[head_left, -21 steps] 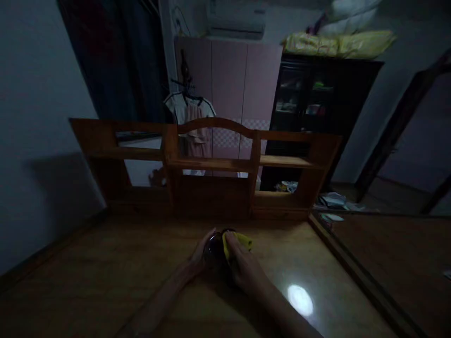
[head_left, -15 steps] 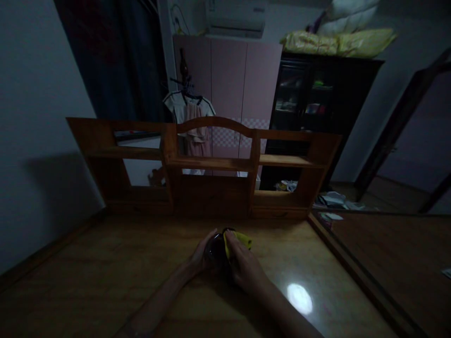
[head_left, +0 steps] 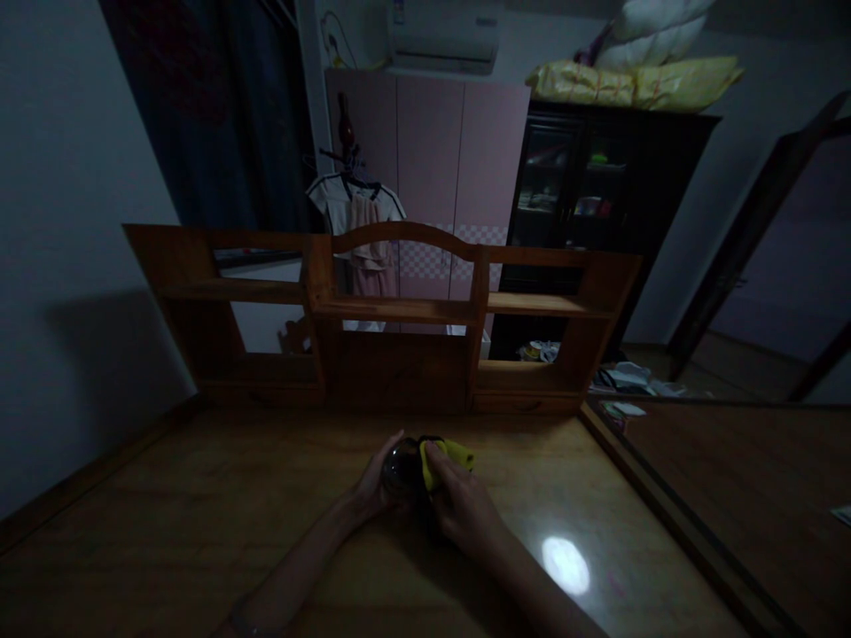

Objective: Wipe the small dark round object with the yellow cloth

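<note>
In the head view, a dark, shiny, round glass vessel [head_left: 400,466] is held above the wooden surface; the dim light hides its exact kind. My left hand [head_left: 374,483] is wrapped round its left side. My right hand [head_left: 458,496] grips a yellow cloth [head_left: 455,455] with a dark edge, pressing it against the vessel's right side. The fingertips of the right hand lie on the cloth near the vessel's rim. What lies under both palms is hidden.
A wooden shelf unit [head_left: 395,308] with small drawers stands at the back of the wooden surface [head_left: 266,514]. A raised wooden edge [head_left: 655,496] runs along the right. A wall [head_left: 86,292] closes off the left side. Light reflects at the lower right.
Both hands and the vessel have shifted very slightly left. The cloth stays against the vessel's right side, and the right fingers have moved a little on it.
</note>
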A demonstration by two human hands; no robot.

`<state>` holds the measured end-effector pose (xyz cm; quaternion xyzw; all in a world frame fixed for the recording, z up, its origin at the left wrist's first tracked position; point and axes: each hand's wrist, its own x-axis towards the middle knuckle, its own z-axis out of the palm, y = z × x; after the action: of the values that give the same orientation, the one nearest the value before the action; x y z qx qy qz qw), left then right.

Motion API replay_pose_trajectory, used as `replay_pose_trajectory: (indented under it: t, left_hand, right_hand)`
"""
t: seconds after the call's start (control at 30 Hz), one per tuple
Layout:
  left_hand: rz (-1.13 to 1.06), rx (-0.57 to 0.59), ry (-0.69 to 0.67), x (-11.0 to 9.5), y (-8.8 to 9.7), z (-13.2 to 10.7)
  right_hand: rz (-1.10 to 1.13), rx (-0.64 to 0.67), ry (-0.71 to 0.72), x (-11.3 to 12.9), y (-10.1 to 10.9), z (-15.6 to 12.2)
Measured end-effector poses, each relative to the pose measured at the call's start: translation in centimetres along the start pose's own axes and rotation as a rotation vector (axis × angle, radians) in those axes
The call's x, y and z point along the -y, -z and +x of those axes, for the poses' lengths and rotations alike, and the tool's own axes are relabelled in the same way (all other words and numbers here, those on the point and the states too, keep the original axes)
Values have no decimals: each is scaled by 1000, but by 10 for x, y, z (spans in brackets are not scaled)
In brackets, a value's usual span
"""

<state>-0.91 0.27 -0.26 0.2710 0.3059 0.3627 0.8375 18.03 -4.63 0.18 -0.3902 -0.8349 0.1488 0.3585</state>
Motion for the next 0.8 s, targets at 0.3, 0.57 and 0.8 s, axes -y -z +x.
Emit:
replay_pose_trajectory:
  t: [0.3,0.57,0.8]
  left_hand:
    - [134,52,-35,3,2,-1]
    - [62,-20,-77,5,3,5]
    - [24,-28,-136,5,-4,3]
  right_hand:
    - [-10,16,-45,-1,-2,-1]
    - [-46,47,76,11,4,2]
    - [-54,72,105,18,7,4]
